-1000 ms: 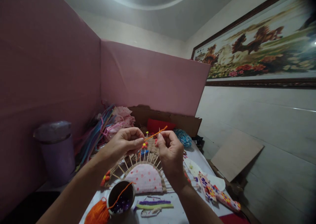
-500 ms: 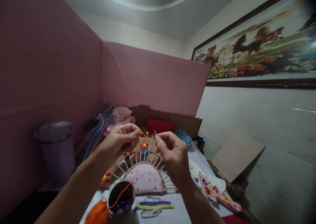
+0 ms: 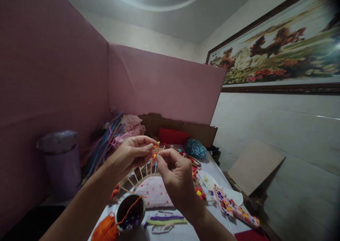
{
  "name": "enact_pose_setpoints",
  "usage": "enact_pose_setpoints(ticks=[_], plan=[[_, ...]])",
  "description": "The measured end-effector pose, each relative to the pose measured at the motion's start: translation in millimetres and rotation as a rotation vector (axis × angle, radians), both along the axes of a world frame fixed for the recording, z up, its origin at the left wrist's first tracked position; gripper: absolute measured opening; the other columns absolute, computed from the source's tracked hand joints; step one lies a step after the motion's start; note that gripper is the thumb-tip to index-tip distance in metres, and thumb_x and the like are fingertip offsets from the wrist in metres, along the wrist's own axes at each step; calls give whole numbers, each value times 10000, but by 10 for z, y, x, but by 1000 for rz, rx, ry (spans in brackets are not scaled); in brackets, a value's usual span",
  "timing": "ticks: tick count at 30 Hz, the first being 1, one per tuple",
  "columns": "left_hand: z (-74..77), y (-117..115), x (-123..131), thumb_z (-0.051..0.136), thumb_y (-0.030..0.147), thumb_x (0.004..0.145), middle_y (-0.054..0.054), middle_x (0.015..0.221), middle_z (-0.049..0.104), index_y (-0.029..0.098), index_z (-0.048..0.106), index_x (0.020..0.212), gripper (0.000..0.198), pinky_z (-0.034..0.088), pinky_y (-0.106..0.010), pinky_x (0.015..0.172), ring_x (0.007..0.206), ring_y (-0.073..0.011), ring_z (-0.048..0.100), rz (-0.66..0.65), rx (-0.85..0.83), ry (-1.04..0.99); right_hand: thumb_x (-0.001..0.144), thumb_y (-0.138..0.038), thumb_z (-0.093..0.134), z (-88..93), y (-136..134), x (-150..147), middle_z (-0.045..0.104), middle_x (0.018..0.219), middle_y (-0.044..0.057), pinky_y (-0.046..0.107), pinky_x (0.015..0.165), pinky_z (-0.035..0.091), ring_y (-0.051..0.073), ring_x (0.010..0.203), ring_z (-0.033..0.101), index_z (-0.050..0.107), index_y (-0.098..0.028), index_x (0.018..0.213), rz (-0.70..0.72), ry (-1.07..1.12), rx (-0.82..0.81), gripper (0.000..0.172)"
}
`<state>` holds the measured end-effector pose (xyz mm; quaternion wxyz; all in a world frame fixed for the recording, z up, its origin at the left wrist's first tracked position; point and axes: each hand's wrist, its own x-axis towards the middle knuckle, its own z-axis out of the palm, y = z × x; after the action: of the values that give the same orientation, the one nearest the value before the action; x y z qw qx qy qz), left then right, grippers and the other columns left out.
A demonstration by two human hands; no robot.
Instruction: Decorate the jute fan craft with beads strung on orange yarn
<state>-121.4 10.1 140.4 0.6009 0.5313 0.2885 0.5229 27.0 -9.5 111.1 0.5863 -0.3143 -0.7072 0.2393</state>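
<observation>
My left hand (image 3: 136, 151) pinches a bit of orange yarn (image 3: 155, 147) between thumb and forefinger. Close against it, my right hand (image 3: 175, 173) is closed in a pinch; the thin stick seen there earlier is mostly hidden by the fingers. Below both hands lies a half-round woven piece with wooden spokes (image 3: 132, 175) and a white dotted cloth centre (image 3: 154, 191). Red and orange flowers with yellow middles, such as the flower (image 3: 199, 193), sit along its rim.
A cup (image 3: 143, 212) with dark purple beads stands at the front, an orange yarn ball (image 3: 105, 228) beside it. Fuzzy purple and yellow strips (image 3: 167, 220) lie nearby. Behind are a blue yarn ball (image 3: 196, 148) and a red piece (image 3: 173, 136). A lilac tumbler (image 3: 62, 170) stands left.
My right hand has moved left with the thin stick, bringing its fingertips up to my left hand. More of the flowers on the right side now show.
</observation>
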Motion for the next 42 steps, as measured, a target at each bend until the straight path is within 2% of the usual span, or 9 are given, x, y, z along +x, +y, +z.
enact_pose_setpoints(ticks=[18, 27, 33, 37, 42], plan=[[-33, 16, 45, 740, 307, 681, 35, 493, 517, 132, 598, 731, 231, 191, -145, 380, 401, -32, 383, 1, 63, 102, 857, -232, 537, -8, 16, 12, 568, 610, -29, 201, 489, 368, 83, 510, 483, 569, -162, 781, -77, -4, 87, 108], [-3, -20, 51, 709, 296, 719, 37, 521, 517, 136, 585, 734, 203, 212, -154, 401, 419, -30, 377, 24, 85, 152, 875, -272, 519, -32, 105, 44, 556, 612, -33, 212, 505, 369, 97, 530, 486, 561, -178, 779, -201, -18, 84, 141], [-12, 6, 56, 711, 298, 699, 42, 500, 504, 137, 588, 697, 203, 189, -162, 388, 408, -35, 365, 16, 97, 165, 879, -247, 487, -105, 141, 4, 613, 685, 13, 245, 577, 408, 138, 612, 551, 571, -168, 815, -336, -85, 199, 132], [-5, 4, 57, 724, 300, 675, 45, 490, 491, 137, 595, 668, 208, 187, -167, 385, 406, -39, 366, 42, 106, 198, 876, -226, 478, -131, 167, -7, 604, 661, 5, 233, 553, 408, 129, 574, 551, 559, -172, 805, -338, -77, 171, 121], [-25, 24, 57, 702, 290, 692, 43, 478, 485, 138, 595, 666, 187, 184, -177, 388, 393, -42, 350, 20, 101, 197, 864, -216, 485, -151, 202, -21, 600, 656, 20, 245, 564, 394, 135, 574, 532, 560, -168, 763, -452, -150, 287, 135]])
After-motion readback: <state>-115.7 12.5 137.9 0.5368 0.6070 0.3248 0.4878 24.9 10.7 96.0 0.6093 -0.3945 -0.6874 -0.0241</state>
